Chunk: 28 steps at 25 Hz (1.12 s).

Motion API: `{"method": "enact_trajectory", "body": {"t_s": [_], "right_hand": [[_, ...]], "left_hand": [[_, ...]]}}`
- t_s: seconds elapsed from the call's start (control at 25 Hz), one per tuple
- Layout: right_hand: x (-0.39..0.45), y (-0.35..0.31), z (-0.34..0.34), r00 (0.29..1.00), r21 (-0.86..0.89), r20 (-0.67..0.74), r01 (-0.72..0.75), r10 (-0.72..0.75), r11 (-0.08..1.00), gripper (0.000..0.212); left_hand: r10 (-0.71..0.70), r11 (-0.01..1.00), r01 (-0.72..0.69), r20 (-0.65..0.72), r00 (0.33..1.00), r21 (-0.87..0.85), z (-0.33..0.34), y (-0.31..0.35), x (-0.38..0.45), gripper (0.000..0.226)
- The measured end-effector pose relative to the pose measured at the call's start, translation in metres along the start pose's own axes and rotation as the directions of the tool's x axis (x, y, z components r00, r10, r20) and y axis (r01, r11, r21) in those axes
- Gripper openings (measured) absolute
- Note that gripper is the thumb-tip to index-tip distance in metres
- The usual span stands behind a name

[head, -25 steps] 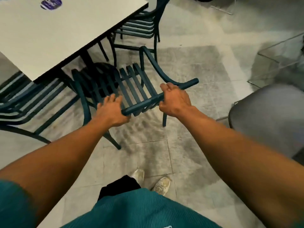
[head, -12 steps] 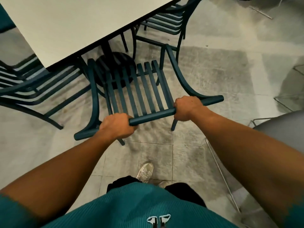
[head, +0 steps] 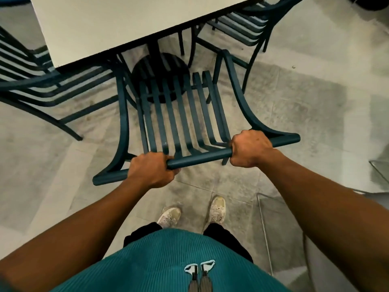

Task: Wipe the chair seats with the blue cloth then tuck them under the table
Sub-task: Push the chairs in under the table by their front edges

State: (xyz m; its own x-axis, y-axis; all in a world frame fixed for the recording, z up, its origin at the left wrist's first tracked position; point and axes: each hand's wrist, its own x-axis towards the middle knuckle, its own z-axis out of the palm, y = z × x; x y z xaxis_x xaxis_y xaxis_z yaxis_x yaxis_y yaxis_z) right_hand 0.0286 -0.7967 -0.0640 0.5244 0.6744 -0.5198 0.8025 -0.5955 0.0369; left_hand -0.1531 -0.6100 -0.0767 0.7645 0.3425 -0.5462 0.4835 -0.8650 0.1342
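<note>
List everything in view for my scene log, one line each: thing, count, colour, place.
table: one, off-white top on a black pedestal, top centre.
held chair: one, dark teal slatted, centre, front partly under the table, top rail gripped.
other chairs: two, dark teal; one at left, one at top right.
floor: grey tiles, scuffed.
clear frame: one, thin-edged, lower right; cannot tell what it is.
blue cloth: none visible.
shoes: two, whitish, bottom centre.
shirt: one, teal ribbed, bottom.
left hand: fingers closed round the rail.
right hand: same, further right.
</note>
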Motion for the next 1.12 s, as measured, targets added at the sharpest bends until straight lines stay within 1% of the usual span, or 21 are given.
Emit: {"method": "enact_trajectory", "body": {"t_s": [0.16, 0.24, 0.32, 0.44, 0.56, 0.72, 0.84, 1.12], "right_hand": [[0.012, 0.031, -0.004, 0.997, 0.003, 0.007, 0.073, -0.073, 0.997, 0.028], [0.017, 0.043, -0.005, 0.995, 0.0, 0.0, 0.099, -0.099, 0.995, 0.028], [0.022, 0.058, -0.008, 0.993, -0.039, -0.006, 0.116, -0.117, 0.992, 0.03], [0.032, 0.078, -0.013, 0.992, -0.089, 0.002, 0.128, -0.128, 0.988, 0.031], [0.043, 0.088, -0.019, 0.989, -0.111, 0.007, 0.145, -0.145, 0.983, 0.03], [0.059, 0.103, -0.029, 0.99, -0.14, 0.001, 0.138, -0.14, 0.98, 0.032], [0.075, 0.109, -0.036, 0.989, -0.15, -0.021, 0.14, -0.145, 0.979, 0.034], [0.093, 0.123, -0.043, 0.984, -0.16, -0.02, 0.172, -0.177, 0.972, 0.032]], "left_hand": [[-0.096, 0.994, 0.096, 0.008, 0.995, -0.051, -0.001, 0.028, 0.012, 0.047], [-0.123, 0.99, 0.123, 0.011, 0.992, -0.07, 0.0, 0.038, 0.015, 0.048], [-0.14, 0.986, 0.14, 0.002, 0.99, -0.096, 0.0, 0.052, 0.018, 0.049], [-0.15, 0.981, 0.146, -0.019, 0.989, -0.124, 0.0, 0.073, 0.025, 0.048], [-0.168, 0.976, 0.162, -0.028, 0.985, -0.145, -0.004, 0.082, 0.032, 0.047], [-0.161, 0.971, 0.149, -0.05, 0.986, -0.188, -0.012, 0.093, 0.046, 0.045], [-0.175, 0.965, 0.158, -0.066, 0.982, -0.209, -0.018, 0.093, 0.057, 0.045], [-0.172, 0.966, 0.155, -0.071, 0.982, -0.206, -0.023, 0.095, 0.071, 0.046]]}}
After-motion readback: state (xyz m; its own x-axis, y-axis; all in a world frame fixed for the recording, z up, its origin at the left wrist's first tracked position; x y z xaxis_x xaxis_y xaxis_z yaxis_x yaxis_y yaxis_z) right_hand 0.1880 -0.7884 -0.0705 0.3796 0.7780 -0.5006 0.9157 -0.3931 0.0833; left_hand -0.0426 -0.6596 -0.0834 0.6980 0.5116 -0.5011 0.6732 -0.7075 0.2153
